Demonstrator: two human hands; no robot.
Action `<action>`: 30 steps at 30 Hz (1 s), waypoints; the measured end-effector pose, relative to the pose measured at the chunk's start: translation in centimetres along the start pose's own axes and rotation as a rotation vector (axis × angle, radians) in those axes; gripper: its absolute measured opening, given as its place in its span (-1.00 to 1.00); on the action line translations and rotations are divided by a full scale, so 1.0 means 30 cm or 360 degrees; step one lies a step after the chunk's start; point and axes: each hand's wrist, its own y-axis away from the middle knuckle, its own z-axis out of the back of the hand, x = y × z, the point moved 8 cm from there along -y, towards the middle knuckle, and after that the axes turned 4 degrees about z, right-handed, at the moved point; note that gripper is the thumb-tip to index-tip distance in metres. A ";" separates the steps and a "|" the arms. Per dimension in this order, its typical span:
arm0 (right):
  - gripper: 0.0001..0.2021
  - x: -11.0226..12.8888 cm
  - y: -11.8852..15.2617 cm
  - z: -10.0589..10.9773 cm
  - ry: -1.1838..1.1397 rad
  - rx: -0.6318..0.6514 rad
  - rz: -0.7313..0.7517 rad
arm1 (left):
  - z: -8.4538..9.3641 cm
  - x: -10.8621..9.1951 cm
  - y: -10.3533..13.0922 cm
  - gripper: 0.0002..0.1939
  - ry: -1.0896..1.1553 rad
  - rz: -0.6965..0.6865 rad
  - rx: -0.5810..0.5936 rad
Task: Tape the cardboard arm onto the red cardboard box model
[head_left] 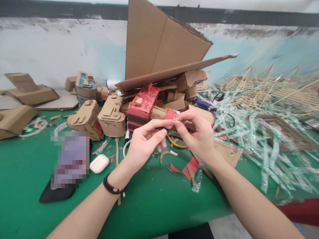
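Both hands meet in the middle, above the green table. My right hand [196,132] pinches thumb and index finger together on a tiny pale bit, too small to name. The index finger of my left hand [147,139] stretches out to those fingertips; its thumb stays apart below and the other fingers are loosely curled. Just behind the hands lies a red-painted cardboard model [143,104] with black markings. Red paper scraps [190,167] and a curved cardboard strip [164,156] lie on the table beneath them.
To the left are brown cardboard models [112,116], a white earbud case [99,163] and a blurred-out phone [72,159]. Large cardboard sheets [159,39] lean at the back. Tangled clear-and-green tape strips [261,139] and thin wooden stick frames [259,86] cover the right side.
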 end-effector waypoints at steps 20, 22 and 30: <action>-0.96 0.020 -0.002 -0.005 0.0013 0.0025 0.0064 | -0.003 -0.067 0.011 -0.88 -0.0387 -0.0140 -0.0213; -0.96 0.019 0.000 -0.007 0.0011 0.0034 0.0076 | -0.006 -0.074 0.013 -0.89 -0.0406 -0.0174 -0.0224; -0.83 0.025 0.010 -0.008 0.0099 -0.0002 0.0128 | 0.015 -0.030 0.003 -0.78 -0.0231 0.0018 -0.0255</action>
